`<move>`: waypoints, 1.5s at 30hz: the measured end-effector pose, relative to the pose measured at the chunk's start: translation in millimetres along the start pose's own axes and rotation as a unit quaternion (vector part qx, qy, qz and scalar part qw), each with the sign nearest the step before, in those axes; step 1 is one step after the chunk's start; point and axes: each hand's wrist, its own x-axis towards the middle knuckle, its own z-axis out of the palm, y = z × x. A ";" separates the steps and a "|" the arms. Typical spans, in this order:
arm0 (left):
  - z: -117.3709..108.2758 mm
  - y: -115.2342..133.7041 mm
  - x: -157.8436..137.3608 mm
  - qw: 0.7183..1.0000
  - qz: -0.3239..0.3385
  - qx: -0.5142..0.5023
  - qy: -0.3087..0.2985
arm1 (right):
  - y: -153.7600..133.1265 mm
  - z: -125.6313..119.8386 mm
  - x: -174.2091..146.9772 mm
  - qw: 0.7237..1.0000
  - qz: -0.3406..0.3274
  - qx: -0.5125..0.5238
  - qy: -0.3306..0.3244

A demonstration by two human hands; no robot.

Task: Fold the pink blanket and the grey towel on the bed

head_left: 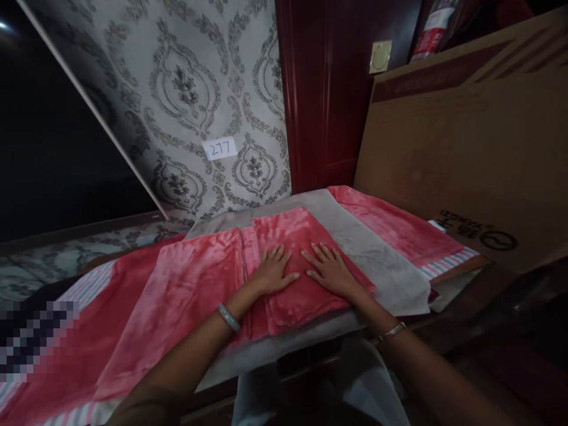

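My left hand (275, 272) lies flat on a folded part of a red plush garment (295, 310), fingers spread. Beside it, my right hand (331, 272) also rests flat on the red cloth with its fingers apart. Neither hand grips anything. Grey cloth (390, 278) extends under and around the red panel. A red sleeve (390, 225) with a striped cuff (455, 260) stretches to the right. More red plush cloth (186, 284) spreads to the left, ending in striped edging (91, 284).
A large cardboard box (461, 148) leans at the right, with a bottle (435, 32) behind its top edge. A dark screen (62, 136) stands at the left. Patterned wallpaper (186, 89) bearing a paper marked 277 (220, 148) and a dark red door frame (319, 100) are behind.
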 end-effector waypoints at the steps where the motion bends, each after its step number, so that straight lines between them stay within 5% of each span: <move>1: 3.4 2.2 -9.1 1.000 0.005 0.001 0.001 | 0.2 -0.3 -0.9 1.000 -0.011 0.007 -0.004; 11: 14.1 -3.2 -29.5 1.000 -0.025 -0.008 0.013 | 11.7 -16.2 -5.7 0.965 -0.157 0.191 -0.085; 15: 16.8 -5.7 -27.7 1.000 -0.023 -0.012 0.013 | 29.0 -33.4 31.1 0.992 0.035 0.122 0.026; 18: 14.3 -4.3 -30.3 1.000 -0.027 -0.016 0.001 | 29.1 -28.9 45.5 0.989 0.147 0.024 0.008; 25: -10.9 7.6 -30.1 0.994 -0.088 -0.011 -0.059 | 16.5 0.2 33.3 0.988 0.146 -0.015 0.042; 30: -28.8 47.0 21.9 0.996 -0.067 -0.046 0.045 | 17.9 -2.1 33.0 0.991 0.116 -0.029 0.053; 36: 1.5 86.3 82.1 0.995 -0.053 -0.053 0.065 | 20.7 -0.4 29.1 0.994 0.088 -0.054 0.023; 40: 26.9 79.8 81.4 0.993 -0.064 -0.031 0.089 | 21.8 2.8 28.9 0.994 0.091 -0.061 0.012; 45: 30.3 59.7 68.5 0.991 -0.107 -0.009 0.084 | 23.2 6.9 30.2 0.995 0.083 -0.055 0.032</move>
